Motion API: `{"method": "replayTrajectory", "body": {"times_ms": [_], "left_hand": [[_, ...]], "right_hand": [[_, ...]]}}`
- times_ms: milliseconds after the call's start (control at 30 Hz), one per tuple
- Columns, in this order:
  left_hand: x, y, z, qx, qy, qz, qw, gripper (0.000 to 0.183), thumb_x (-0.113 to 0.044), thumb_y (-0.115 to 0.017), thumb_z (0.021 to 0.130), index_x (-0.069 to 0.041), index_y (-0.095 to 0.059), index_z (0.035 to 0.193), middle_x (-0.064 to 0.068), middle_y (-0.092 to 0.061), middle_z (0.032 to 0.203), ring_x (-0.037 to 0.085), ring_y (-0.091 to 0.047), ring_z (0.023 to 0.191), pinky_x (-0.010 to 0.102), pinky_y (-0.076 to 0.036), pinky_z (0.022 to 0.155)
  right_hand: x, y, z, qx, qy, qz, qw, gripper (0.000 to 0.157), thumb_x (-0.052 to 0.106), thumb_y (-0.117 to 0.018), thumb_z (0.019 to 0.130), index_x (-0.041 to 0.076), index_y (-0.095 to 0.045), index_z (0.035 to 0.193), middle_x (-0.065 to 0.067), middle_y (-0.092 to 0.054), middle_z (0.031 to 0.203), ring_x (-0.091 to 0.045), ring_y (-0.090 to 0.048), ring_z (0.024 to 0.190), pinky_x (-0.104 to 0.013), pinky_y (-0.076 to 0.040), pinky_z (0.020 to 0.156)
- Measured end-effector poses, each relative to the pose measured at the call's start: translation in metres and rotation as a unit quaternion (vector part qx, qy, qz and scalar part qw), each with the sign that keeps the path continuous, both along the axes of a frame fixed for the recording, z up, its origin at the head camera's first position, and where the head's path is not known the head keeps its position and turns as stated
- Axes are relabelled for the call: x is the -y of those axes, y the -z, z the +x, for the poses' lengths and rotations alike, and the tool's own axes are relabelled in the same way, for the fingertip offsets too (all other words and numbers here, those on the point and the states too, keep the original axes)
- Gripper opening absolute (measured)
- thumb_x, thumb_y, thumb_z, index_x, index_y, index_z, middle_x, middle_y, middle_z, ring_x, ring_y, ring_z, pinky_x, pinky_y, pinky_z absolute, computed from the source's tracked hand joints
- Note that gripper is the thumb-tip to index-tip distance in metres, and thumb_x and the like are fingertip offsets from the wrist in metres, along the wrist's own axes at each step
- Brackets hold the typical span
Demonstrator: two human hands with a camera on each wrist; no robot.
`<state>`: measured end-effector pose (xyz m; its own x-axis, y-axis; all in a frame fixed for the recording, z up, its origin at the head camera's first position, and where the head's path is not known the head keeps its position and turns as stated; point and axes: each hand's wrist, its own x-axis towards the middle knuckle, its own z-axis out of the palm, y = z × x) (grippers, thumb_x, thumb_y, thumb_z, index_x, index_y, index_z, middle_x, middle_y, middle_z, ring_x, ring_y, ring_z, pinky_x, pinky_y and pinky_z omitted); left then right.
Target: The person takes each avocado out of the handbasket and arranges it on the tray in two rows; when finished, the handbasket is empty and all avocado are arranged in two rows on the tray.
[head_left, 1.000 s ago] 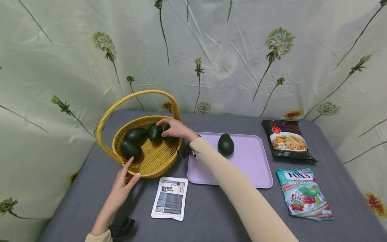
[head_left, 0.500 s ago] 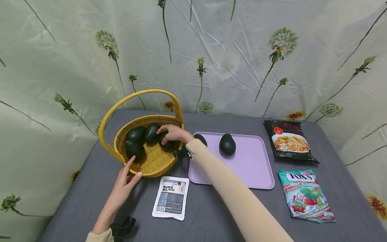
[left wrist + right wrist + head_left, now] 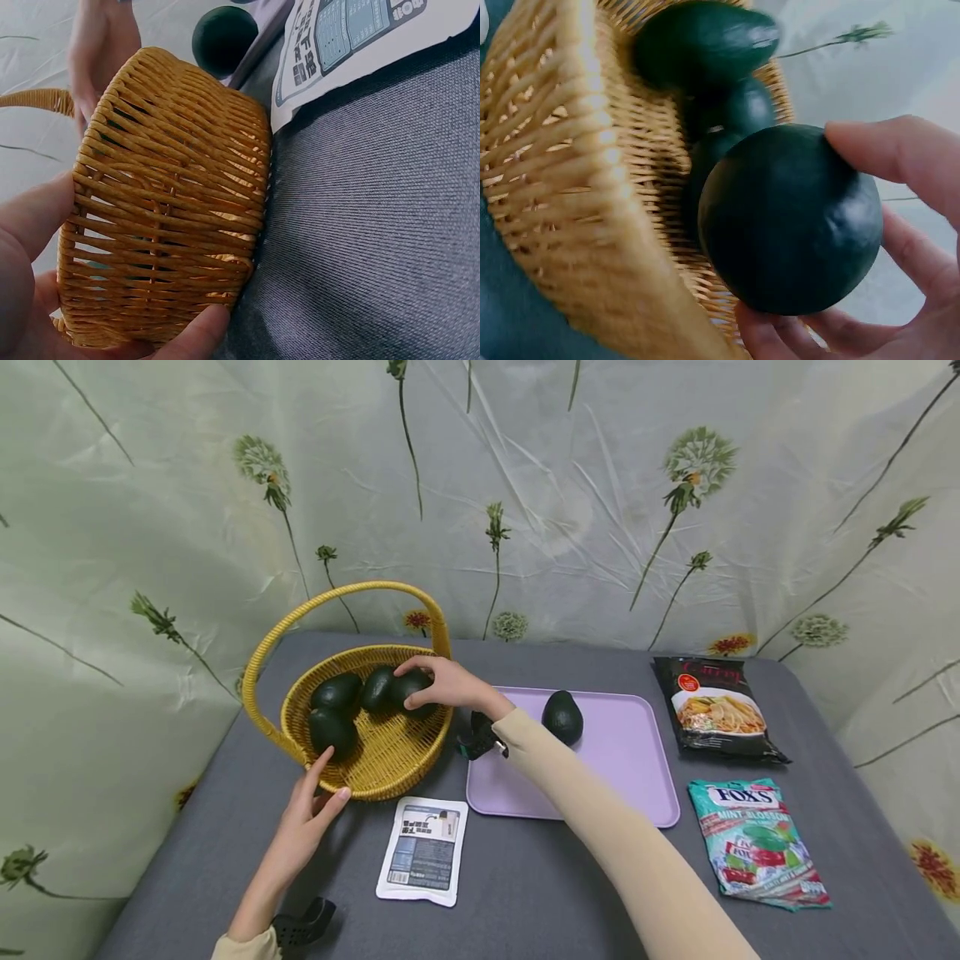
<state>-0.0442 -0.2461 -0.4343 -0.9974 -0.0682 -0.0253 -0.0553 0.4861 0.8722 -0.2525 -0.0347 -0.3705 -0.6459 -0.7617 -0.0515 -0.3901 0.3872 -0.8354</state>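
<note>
Several dark green avocados [image 3: 333,732] lie in a yellow wicker basket [image 3: 390,768] with a tall arched handle. At the basket's right side my right hand [image 3: 448,683] holds one avocado [image 3: 791,221], thumb on one side and fingers curled round the other. Behind it, more avocados [image 3: 705,43] lie against the basket wall. My left hand [image 3: 296,822] grips the near left rim of the basket, its thumb at the rim and a fingertip low on the woven outside in the left wrist view. On the lilac tray [image 3: 600,777] sits another avocado [image 3: 562,718].
A white pouch [image 3: 423,852] lies in front of the basket. To the right of the tray are a black noodle packet [image 3: 716,710] and a green candy bag [image 3: 757,843]. A floral curtain [image 3: 585,527] hangs behind the grey table [image 3: 525,877].
My right hand has gone from an avocado near the basket's middle to the one at its right side and now holds it, slightly higher than before. The left hand stays at the rim.
</note>
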Motion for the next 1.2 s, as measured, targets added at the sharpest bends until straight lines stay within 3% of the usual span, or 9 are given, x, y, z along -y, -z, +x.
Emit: {"method": "replayTrajectory", "body": {"times_ms": [233,400,667,833,1000,1200], "left_hand": [[-0.001,-0.002,-0.001,0.012,0.002,0.0,0.9999,0.068,-0.022,-0.052,0.1,-0.016,-0.012,0.155,0.031,-0.01,0.15,0.047,-0.014,0.136,0.065,-0.023,0.102],[0.0,-0.002,-0.001,0.01,0.006,-0.002,0.9999,0.068,-0.022,-0.052,0.1,-0.015,-0.012,0.155,0.03,-0.009,0.151,0.047,-0.014,0.136,0.065,-0.024,0.102],[-0.001,-0.001,-0.002,0.016,0.003,-0.006,0.9998,0.068,-0.023,-0.052,0.1,-0.014,-0.012,0.155,0.031,-0.009,0.15,0.047,-0.013,0.136,0.065,-0.025,0.101],[-0.001,-0.002,-0.001,0.025,-0.001,-0.009,0.9996,0.068,-0.024,-0.052,0.101,-0.014,-0.012,0.155,0.032,-0.008,0.15,0.048,-0.013,0.136,0.066,-0.026,0.1],[-0.001,-0.001,-0.001,0.02,-0.002,-0.011,0.9997,0.068,-0.024,-0.052,0.1,-0.014,-0.012,0.155,0.032,-0.009,0.15,0.048,-0.014,0.135,0.066,-0.026,0.1],[-0.001,0.0,-0.002,0.022,-0.005,-0.011,0.9997,0.068,-0.024,-0.052,0.1,-0.015,-0.012,0.155,0.032,-0.009,0.15,0.048,-0.014,0.135,0.066,-0.026,0.1]], "right_hand": [[-0.054,-0.015,0.004,0.036,0.03,-0.069,0.997,0.049,0.014,-0.072,0.084,0.012,-0.057,0.131,-0.005,-0.053,0.128,-0.022,-0.057,0.105,-0.036,-0.049,0.083],[-0.107,-0.016,0.005,0.031,0.085,-0.068,0.994,0.049,0.016,-0.073,0.083,0.017,-0.058,0.13,-0.004,-0.051,0.131,-0.027,-0.055,0.111,-0.041,-0.044,0.09],[-0.213,0.002,0.01,0.047,0.178,-0.048,0.982,0.053,0.018,-0.071,0.087,0.011,-0.051,0.136,-0.016,-0.046,0.136,-0.038,-0.046,0.12,-0.049,-0.042,0.091],[-0.267,0.015,0.02,0.049,0.235,-0.012,0.971,0.056,0.02,-0.068,0.089,0.007,-0.046,0.138,-0.022,-0.041,0.14,-0.041,-0.045,0.121,-0.047,-0.041,0.09],[-0.298,0.026,0.031,0.048,0.257,0.018,0.965,0.058,0.02,-0.068,0.09,0.004,-0.044,0.139,-0.025,-0.042,0.136,-0.036,-0.049,0.11,-0.039,-0.043,0.085],[-0.307,0.036,0.033,0.024,0.246,0.044,0.968,0.056,0.02,-0.069,0.089,0.005,-0.047,0.138,-0.025,-0.048,0.129,-0.035,-0.053,0.104,-0.039,-0.045,0.081]]}}
